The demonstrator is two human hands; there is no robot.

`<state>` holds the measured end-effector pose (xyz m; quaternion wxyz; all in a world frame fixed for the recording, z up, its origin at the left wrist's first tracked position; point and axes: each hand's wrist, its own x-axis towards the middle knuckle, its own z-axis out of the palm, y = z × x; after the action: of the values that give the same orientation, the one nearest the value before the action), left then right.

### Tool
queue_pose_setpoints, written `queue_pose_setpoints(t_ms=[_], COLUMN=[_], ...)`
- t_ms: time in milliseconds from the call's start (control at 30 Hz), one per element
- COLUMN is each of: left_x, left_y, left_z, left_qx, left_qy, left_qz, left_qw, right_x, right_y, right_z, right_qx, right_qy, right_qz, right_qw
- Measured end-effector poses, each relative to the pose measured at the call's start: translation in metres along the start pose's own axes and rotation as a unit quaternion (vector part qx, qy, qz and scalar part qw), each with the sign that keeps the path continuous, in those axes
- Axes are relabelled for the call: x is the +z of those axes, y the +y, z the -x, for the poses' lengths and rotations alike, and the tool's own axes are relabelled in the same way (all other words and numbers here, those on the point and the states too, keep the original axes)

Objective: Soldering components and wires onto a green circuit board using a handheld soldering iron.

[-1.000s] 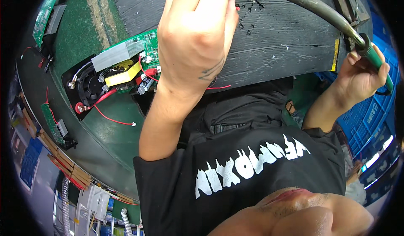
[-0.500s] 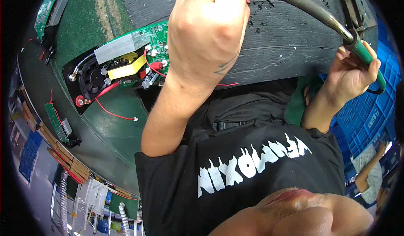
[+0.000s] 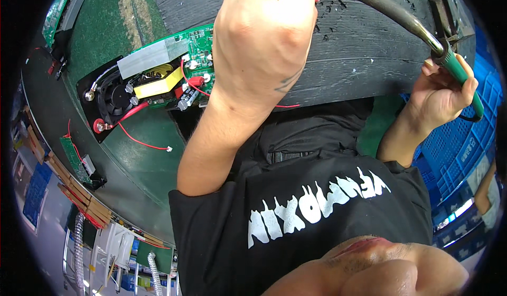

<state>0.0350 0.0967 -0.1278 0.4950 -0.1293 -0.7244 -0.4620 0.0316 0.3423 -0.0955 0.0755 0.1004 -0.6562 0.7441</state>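
Right now the left hand (image 3: 264, 37) fills the upper middle of the frame, fist closed with its back to the camera, so whether it pinches anything between its fingers cannot be told from here. Just to its left, touching or tucked partly under it, sits the green printed circuit board with a yellow transformer block, a strip of grey tape and red wires (image 3: 169, 74), mounted next to a small black fan (image 3: 113, 96) in the upper left. One thin red lead (image 3: 142, 142) trails loose onto the dark green mat (image 3: 137, 169) below.

Over at the upper right, the right hand (image 3: 441, 93) is wrapped firmly round the green handle of a soldering iron with a long dark brown metal barrel (image 3: 401, 16). That barrel's long axis runs from the grip up and to the left, across the black scorched rubber work pad (image 3: 359, 58), heading toward the top edge just right of the left fist; its tip runs out of view at the top.

So the board lies well left of the iron's grip, with the left hand between them and far nearer the board. A blue plastic crate (image 3: 454, 153) sits at the right edge.
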Motion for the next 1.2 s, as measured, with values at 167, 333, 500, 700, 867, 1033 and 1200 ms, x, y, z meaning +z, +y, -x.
queue_pose_setpoints(t_ms=[167,333,500,700,867,1033,1200], left_x=[0.001,0.007,0.001,0.0,0.001,0.006,0.008], left_y=[-0.001,-0.011,0.003,0.006,0.007,-0.001,-0.002], left_z=[0.001,0.004,-0.001,-0.004,-0.005,0.0,0.003], left_qx=[0.008,0.064,0.01,-0.033,-0.036,-0.001,-0.004], left_qy=[-0.002,0.041,0.004,-0.011,-0.003,0.032,0.028], left_qz=[-0.011,-0.041,-0.018,0.01,0.021,0.041,0.033], left_qw=[1.0,0.996,1.0,0.999,0.999,0.999,0.999], right_x=[0.0,0.002,-0.002,-0.006,-0.004,-0.013,-0.018], right_y=[0.001,0.001,0.003,0.002,-0.004,-0.005,-0.004], right_z=[0.0,0.0,0.002,0.003,0.005,0.006,0.009], right_qx=[-0.001,-0.008,0.007,0.011,0.018,0.023,0.024], right_qy=[0.01,0.024,0.015,0.01,0.023,0.031,0.039], right_qz=[0.018,0.012,-0.007,-0.016,-0.04,-0.053,-0.049], right_qw=[1.0,1.0,1.0,1.0,0.999,0.998,0.998])
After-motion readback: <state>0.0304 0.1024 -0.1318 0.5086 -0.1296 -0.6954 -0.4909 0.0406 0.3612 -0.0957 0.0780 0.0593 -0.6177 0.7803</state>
